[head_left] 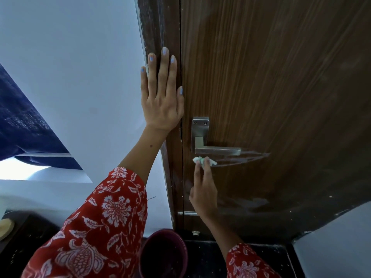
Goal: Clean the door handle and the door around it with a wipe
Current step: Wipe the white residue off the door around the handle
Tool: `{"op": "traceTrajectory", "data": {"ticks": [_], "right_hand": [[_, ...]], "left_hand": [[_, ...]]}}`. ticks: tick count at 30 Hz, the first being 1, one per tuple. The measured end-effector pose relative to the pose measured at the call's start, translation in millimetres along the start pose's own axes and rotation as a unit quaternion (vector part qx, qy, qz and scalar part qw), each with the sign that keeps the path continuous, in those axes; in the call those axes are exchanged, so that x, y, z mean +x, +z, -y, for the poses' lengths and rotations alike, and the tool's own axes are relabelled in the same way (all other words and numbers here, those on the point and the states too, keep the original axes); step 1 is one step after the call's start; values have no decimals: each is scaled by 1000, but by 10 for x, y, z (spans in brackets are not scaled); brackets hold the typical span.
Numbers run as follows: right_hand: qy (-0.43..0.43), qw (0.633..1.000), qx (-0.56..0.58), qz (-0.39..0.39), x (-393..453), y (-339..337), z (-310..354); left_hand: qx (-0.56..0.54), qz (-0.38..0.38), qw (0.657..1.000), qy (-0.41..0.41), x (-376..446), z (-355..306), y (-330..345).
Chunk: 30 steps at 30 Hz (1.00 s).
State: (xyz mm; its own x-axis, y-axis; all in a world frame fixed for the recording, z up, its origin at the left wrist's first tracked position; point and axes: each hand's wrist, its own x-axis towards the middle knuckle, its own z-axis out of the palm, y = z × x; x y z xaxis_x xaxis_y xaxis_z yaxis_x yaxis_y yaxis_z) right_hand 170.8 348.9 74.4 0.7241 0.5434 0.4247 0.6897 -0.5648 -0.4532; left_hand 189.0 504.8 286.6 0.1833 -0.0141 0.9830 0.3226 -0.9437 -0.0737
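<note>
A steel lever door handle on a square backplate sits on the brown wooden door, near its left edge. My right hand presses a crumpled white-green wipe against the door just below the handle. Wet streaks run to the right of the wipe, under the lever tip. My left hand lies flat with fingers spread on the dark door frame, above and left of the handle, holding nothing.
A white wall stands left of the frame, with dark blue fabric at the far left. A purple bucket sits on the dark floor below the handle. Another white wall is at lower right.
</note>
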Motion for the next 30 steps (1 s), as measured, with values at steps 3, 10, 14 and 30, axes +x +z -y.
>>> {"op": "traceTrajectory", "data": {"ticks": [3, 10, 14, 30], "right_hand": [[-38, 998, -37, 42, -121, 76, -163], [64, 997, 22, -27, -51, -4, -179], [-7, 1000, -24, -4, -94, 41, -183], [127, 989, 25, -69, -80, -240, -386]], "left_hand": [[-1, 4, 1000, 1, 1, -5, -2], [-6, 3, 1000, 0, -7, -3, 2], [-6, 3, 1000, 5, -12, 5, 12], [3, 6, 1000, 8, -19, 18, 19]]}}
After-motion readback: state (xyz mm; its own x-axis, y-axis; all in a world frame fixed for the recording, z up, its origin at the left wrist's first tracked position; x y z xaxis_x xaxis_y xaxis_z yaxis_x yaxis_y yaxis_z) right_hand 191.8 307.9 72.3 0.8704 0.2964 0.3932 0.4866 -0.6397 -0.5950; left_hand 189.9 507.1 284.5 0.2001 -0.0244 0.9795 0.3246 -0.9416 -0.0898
